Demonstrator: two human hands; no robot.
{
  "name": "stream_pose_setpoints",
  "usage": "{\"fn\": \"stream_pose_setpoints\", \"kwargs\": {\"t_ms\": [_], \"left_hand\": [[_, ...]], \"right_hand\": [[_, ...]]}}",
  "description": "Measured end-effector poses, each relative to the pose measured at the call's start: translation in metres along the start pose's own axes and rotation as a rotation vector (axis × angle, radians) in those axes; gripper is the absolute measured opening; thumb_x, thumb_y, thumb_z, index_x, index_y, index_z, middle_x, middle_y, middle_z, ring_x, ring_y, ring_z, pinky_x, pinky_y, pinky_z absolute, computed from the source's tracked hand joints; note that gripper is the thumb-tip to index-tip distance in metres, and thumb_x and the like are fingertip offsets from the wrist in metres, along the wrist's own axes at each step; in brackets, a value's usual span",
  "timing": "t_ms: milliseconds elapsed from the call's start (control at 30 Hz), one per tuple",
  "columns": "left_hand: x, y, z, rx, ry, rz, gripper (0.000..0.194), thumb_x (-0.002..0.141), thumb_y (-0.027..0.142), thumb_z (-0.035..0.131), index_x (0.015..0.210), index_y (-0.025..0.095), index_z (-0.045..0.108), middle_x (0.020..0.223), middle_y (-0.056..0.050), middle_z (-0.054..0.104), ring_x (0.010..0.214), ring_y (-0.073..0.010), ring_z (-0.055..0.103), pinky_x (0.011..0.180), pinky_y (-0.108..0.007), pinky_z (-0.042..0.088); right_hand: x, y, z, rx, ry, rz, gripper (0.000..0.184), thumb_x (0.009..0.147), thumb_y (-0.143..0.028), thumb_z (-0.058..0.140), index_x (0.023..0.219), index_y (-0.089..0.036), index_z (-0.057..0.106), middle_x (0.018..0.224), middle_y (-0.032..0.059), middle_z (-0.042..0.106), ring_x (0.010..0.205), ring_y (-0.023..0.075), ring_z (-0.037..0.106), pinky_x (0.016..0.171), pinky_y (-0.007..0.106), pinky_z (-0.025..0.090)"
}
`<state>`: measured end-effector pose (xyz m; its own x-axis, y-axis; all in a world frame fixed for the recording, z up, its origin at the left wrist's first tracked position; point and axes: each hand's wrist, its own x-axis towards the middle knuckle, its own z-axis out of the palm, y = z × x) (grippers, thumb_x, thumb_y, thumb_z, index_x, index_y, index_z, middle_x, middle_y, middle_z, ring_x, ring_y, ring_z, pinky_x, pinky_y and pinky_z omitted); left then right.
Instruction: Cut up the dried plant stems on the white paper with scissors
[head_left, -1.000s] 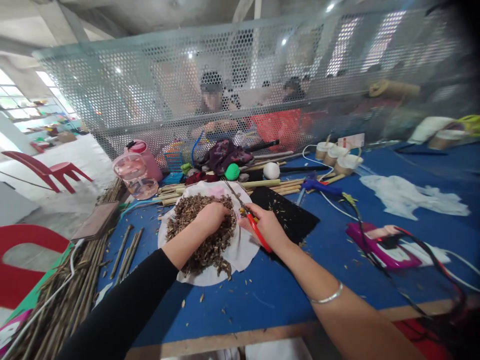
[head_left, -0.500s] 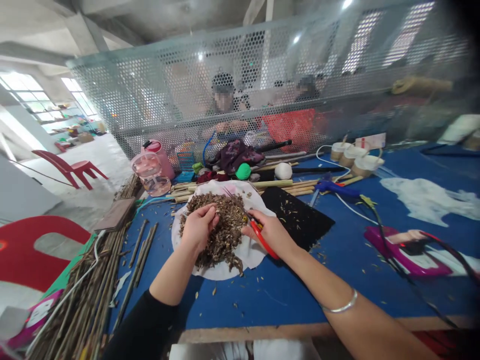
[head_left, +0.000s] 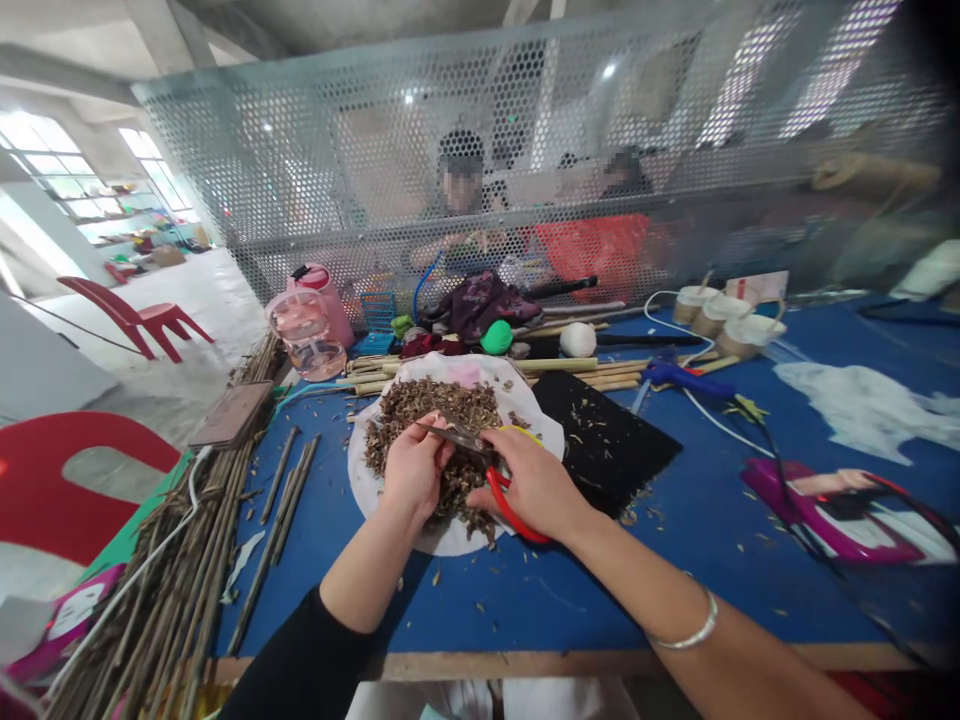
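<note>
My right hand (head_left: pixel 534 482) is closed on the red handles of a pair of scissors (head_left: pixel 459 437), whose blades point left toward my other hand. The fingertips of my left hand (head_left: pixel 412 468) are pinched together at the blades; whatever small piece they hold is too small to make out. Both hands are over a heap of dry brown plant bits (head_left: pixel 397 405). That heap lies on a round white cloth (head_left: pixel 541 420), on the blue tabletop. A black sheet (head_left: pixel 600 425) with scattered flakes lies to the right of the cloth.
Long thin sticks (head_left: pixel 176 560) are bundled along the left edge. Behind the heap are a green ball (head_left: pixel 496 337), a white ball (head_left: pixel 578 340) and a clear pink jug (head_left: pixel 309 335). A blue glue gun (head_left: pixel 686 378) lies to the right. A perforated metal screen (head_left: pixel 360 180) stands at the back.
The scissors have swung up and left, so their blades now meet the fingertips of my left hand. My left hand has shifted slightly right and down. The whole view has moved a little.
</note>
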<state>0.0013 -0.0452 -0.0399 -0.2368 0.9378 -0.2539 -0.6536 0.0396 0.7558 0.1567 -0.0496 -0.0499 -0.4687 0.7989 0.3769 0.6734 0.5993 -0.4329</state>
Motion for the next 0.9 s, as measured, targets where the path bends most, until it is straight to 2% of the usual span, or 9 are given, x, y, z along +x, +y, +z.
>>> {"fn": "stream_pose_setpoints", "kwargs": {"t_ms": [233,433,600,900], "left_hand": [[-0.0083,-0.0018,0.0042,0.017,-0.011,-0.025,0.011,0.067,0.009,0.066,0.075,0.012,0.06,0.068,0.002,0.06,0.054,-0.0016,0.054,0.053,-0.011,0.045],[-0.008,-0.0014,0.0027,-0.005,0.036,-0.024,0.011,0.067,0.006,0.065,0.075,0.011,0.06,0.068,0.002,0.06,0.055,-0.0018,0.055,0.053,-0.01,0.045],[-0.0079,-0.0003,0.0026,-0.027,0.05,-0.053,0.007,0.07,0.004,0.061,0.071,0.01,0.061,0.067,0.001,0.06,0.053,-0.0013,0.054,0.052,-0.01,0.046],[-0.007,0.0007,0.0029,-0.08,0.095,-0.075,0.011,0.074,0.0,0.057,0.073,0.01,0.061,0.074,-0.002,0.062,0.056,-0.0019,0.057,0.053,-0.009,0.048]], "right_hand": [[-0.0003,0.0002,0.0011,0.014,0.016,0.023,0.057,0.068,-0.051,0.065,0.112,-0.018,0.052,0.103,0.0117,0.06,0.097,0.0262,0.056,0.081,0.038,0.046],[-0.0009,0.0009,0.0043,0.033,-0.001,0.044,0.059,0.066,-0.052,0.066,0.113,-0.018,0.054,0.102,0.0105,0.062,0.096,0.0253,0.058,0.083,0.037,0.046],[0.0001,-0.0001,0.0045,0.073,-0.022,0.047,0.051,0.069,-0.048,0.066,0.11,-0.018,0.056,0.099,0.0094,0.064,0.092,0.0238,0.059,0.079,0.034,0.047],[0.0003,0.0015,0.0077,0.114,-0.017,0.061,0.044,0.07,-0.046,0.066,0.105,-0.02,0.058,0.093,0.0086,0.066,0.088,0.0231,0.061,0.075,0.032,0.047]]}}
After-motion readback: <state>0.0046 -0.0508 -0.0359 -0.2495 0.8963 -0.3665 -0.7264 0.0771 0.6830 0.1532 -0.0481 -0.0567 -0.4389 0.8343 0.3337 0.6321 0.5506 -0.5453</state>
